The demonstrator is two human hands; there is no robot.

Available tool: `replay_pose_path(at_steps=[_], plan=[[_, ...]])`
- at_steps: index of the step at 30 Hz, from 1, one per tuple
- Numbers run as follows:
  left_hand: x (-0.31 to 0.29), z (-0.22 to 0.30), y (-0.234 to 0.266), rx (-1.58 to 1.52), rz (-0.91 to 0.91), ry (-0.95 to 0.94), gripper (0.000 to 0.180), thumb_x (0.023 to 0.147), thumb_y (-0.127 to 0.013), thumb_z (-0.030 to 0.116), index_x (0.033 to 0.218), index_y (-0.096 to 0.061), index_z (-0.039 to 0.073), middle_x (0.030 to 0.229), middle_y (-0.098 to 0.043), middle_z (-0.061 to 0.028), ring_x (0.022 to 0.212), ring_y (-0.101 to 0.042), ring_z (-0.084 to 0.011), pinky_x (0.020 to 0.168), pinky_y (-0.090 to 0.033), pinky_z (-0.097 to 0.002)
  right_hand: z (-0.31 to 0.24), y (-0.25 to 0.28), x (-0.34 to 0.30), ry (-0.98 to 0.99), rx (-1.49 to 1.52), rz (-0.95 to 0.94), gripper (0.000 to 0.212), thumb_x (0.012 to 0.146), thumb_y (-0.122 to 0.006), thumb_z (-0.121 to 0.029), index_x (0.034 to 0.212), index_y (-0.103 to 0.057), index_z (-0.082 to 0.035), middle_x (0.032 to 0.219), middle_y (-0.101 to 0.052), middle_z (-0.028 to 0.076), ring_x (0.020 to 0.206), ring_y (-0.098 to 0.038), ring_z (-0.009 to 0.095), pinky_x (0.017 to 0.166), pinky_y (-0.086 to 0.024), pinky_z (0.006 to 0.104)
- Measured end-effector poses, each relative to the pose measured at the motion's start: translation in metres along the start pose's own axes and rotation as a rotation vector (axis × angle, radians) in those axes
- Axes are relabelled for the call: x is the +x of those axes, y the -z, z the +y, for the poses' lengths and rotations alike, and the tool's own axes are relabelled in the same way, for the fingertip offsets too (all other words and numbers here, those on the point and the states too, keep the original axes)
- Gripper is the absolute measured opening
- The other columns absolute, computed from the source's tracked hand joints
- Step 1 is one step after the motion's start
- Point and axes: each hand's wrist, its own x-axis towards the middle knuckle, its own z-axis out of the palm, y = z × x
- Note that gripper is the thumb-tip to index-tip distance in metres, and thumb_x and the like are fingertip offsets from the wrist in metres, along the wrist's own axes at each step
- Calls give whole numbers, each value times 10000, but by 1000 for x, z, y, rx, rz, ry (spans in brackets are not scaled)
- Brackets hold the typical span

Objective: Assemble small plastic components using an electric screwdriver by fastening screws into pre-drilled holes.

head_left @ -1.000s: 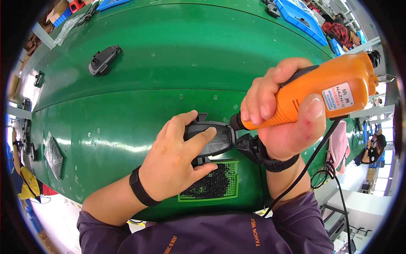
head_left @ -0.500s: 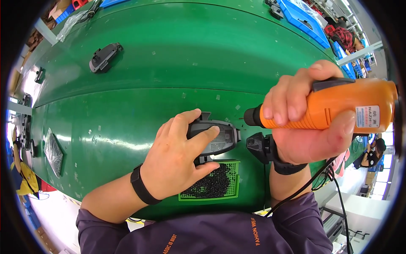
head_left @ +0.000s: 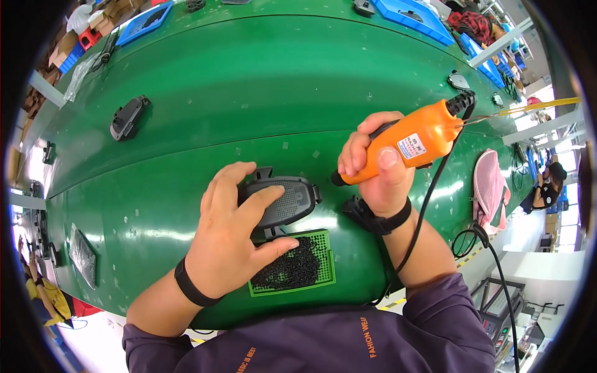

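My left hand lies on a dark grey device like a phone holder, with a rounded body, a perforated face and side arms. Its index finger presses on that face, and the fingers curl at the left end. My right hand is wrapped round an orange electric screwdriver, held above the table to the right of the device. The screwdriver's black nose points left and down, apart from the device; its bit does not show clearly. Just in front of the device sits a green basket holding many small black screws.
A similar device lies at the far left of the green table. A plastic-wrapped packet is by the left edge. Blue trays stand at the back. The screwdriver's black cable hangs past my right forearm, near a pink bag.
The screwdriver has gone from lying level, nose left, to tilted with its tail up, and sits lower and farther away. My left hand stays on the device. The whole view has shifted.
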Motion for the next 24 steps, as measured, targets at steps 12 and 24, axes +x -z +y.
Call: replay_pose_path(at_steps=[12, 24], plan=[[1, 5, 4, -153, 220, -35, 392, 714, -859, 105, 1079, -723, 63, 1037, -658, -97, 947, -612, -291, 835, -500, -394, -72, -25, 23, 149, 376, -203, 533, 977, -569, -533, 1210, -504, -58, 722, -505, 42, 591, -496, 171, 572, -489, 341], [3, -2, -13, -261, 191, -146, 256, 701, -843, 36, 932, -737, 69, 952, -660, -62, 900, -612, -264, 808, -494, -381, -80, -45, 10, 115, 481, -322, 525, 983, -590, -549, 1239, -498, -100, 743, -535, 15, 620, -542, 155, 590, -510, 338]])
